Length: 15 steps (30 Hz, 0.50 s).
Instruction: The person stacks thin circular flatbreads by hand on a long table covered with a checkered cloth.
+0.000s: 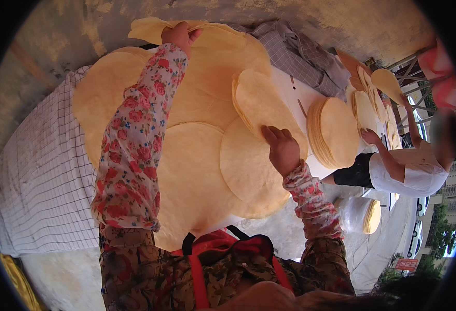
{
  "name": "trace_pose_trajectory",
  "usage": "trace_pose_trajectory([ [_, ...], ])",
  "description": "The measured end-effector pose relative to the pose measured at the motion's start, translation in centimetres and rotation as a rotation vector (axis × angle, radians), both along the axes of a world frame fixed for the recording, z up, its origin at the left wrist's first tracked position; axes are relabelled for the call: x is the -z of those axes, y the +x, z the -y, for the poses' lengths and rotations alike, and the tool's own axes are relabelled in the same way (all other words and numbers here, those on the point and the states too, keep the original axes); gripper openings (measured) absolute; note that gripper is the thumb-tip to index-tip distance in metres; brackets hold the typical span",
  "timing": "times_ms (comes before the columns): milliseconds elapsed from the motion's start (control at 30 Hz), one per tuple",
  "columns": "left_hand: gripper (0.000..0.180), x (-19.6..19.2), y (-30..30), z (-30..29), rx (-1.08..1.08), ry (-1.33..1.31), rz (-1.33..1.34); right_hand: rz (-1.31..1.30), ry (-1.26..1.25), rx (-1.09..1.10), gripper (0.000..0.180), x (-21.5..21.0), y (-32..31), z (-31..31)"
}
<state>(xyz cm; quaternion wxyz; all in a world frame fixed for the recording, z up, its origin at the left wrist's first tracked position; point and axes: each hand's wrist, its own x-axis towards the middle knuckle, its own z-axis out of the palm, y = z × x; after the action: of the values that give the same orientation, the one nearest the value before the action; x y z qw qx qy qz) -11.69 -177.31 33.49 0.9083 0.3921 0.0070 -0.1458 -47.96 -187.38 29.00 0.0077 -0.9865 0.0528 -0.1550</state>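
Note:
Large, thin, pale-yellow flatbreads point(197, 171) lie spread and overlapping over the table in front of me. At the far side, my left hand point(178, 36) is closed on the edge of a flatbread point(228, 41), with its rim bunched up around the fingers. My right hand point(281, 147) pinches the near end of a folded flatbread stack point(261, 101), which lies on the right part of the spread. Its fingertips press on the top layer; the thumb is partly hidden. My left forearm covers part of the flatbreads beneath it.
A white checked cloth point(46, 171) drapes over the left side. A grey checked cloth point(300, 52) lies crumpled at the far right. A thick flatbread stack point(333, 132) stands on the table's right. Beyond, a person point(409, 166) handles other flatbreads. A wrapped stack point(360, 214) sits lower right.

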Motion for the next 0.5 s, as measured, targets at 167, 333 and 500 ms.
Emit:
trace_pose_trajectory([
  [167,0.011,-4.6,-8.2,6.3,0.183,-0.063,0.088,-0.405,0.198,-0.081,0.052,12.2,-8.6,-5.0],
  [333,0.021,-7.7,-18.8,6.0,0.541,-0.250,0.183,-0.148,0.587,-0.009,0.064,12.2,-10.5,-7.1],
  [500,0.045,0.1,-26.0,1.0,0.762,0.155,0.095,-0.014,1.577,0.133,0.060,9.5,-13.8,-6.1],
])
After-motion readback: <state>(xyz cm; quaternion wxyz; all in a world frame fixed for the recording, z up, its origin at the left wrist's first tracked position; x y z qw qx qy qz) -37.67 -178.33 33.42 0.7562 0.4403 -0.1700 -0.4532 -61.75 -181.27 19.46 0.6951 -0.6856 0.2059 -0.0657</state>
